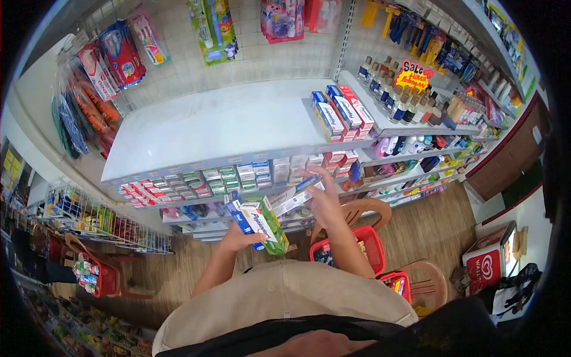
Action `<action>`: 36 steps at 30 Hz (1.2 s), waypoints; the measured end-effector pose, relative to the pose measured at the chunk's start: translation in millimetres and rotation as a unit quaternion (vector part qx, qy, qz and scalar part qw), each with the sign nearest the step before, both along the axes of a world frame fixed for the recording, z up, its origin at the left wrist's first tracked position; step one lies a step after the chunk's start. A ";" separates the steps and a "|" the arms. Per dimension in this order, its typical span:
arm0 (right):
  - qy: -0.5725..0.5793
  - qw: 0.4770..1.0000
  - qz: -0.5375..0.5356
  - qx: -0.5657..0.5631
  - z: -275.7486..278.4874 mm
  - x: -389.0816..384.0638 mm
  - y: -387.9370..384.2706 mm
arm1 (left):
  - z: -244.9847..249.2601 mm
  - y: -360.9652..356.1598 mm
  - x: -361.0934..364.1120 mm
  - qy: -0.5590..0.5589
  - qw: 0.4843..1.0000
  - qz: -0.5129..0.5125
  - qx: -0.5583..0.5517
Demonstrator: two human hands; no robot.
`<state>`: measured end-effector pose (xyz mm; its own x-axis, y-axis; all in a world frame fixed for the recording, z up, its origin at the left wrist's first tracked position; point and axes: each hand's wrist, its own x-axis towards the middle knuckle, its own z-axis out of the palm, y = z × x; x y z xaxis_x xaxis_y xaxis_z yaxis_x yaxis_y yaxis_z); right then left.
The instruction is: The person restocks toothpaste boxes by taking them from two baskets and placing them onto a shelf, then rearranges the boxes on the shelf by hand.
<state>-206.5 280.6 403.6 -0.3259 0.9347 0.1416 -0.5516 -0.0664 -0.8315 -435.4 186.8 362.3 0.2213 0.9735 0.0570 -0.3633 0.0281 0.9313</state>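
Observation:
My left hand (242, 238) grips toothpaste boxes in front of my waist: a green and white toothpaste box (264, 225) on top of a blue and white one (234, 205). In my right hand (325, 204) is a long white and blue toothpaste box (300, 193), tilted, its lower left end close to the green box. Both hands are just in front of the shelf's edge. On the white upper shelf (208, 125), several blue and red toothpaste boxes (342, 113) lie side by side at the right end. Rows of smaller boxes (196, 183) fill the shelf below.
Red baskets (373, 247) holding goods rest on brown chairs (431, 279) at my right. Perfume bottles (404, 107) line the neighbouring shelf beside a sale sign (414, 76). Packaged toothbrushes (214, 30) hang on the back wall. A wire rack (113, 220) stands left.

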 end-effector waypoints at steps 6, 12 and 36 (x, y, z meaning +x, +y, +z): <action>-0.197 0.980 0.005 0.000 31.6 3.5 -6.4 | 8.4 -3.1 -2.3 0.066 0.997 -0.002 0.039; -0.053 0.997 -0.015 -0.051 -10.5 -46.8 -13.5 | 1.2 -7.8 36.4 0.079 0.991 0.052 0.092; -0.619 0.633 -0.329 0.329 152.1 13.6 155.1 | -45.9 -9.8 21.1 -0.279 0.948 0.146 -0.052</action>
<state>-192.9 435.7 555.7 -0.1394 0.7970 0.5877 0.8214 0.4246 -0.3809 -414.4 177.0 316.5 -0.0941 0.9955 -0.0133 -0.8046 -0.0682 0.5899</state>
